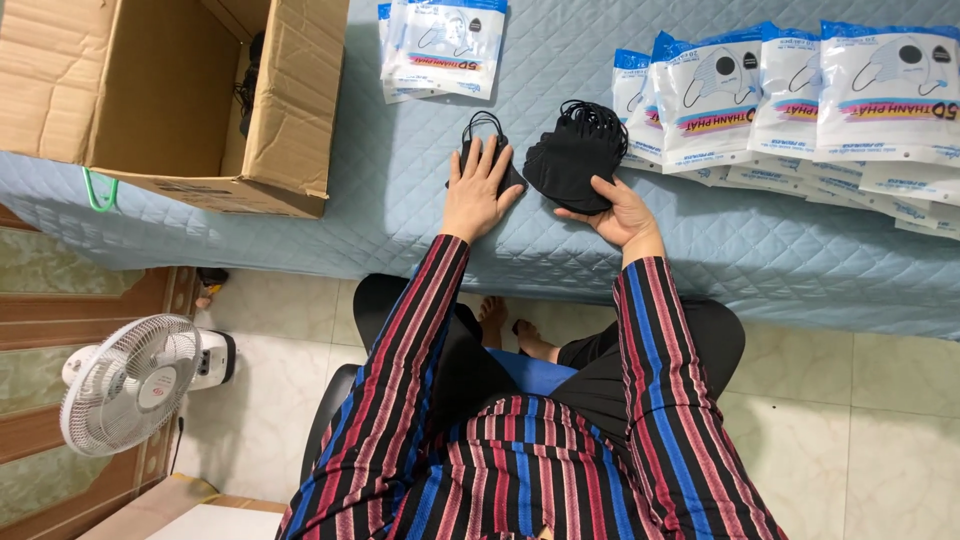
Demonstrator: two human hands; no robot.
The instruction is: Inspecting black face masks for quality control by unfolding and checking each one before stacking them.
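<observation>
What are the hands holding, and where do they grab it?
The right hand grips a stack of black fabric face masks by its lower edge. The left hand holds nothing; it presses flat on a single black mask.

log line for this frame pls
left hand: flat on single black mask | right hand: holding black mask stack | surface: blue quilted table

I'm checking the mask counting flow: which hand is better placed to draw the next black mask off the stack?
Left, probably. The left hand lies flat on a single black mask beside the stack of black masks and holds nothing, while the right hand already grips the stack's lower edge.
</observation>
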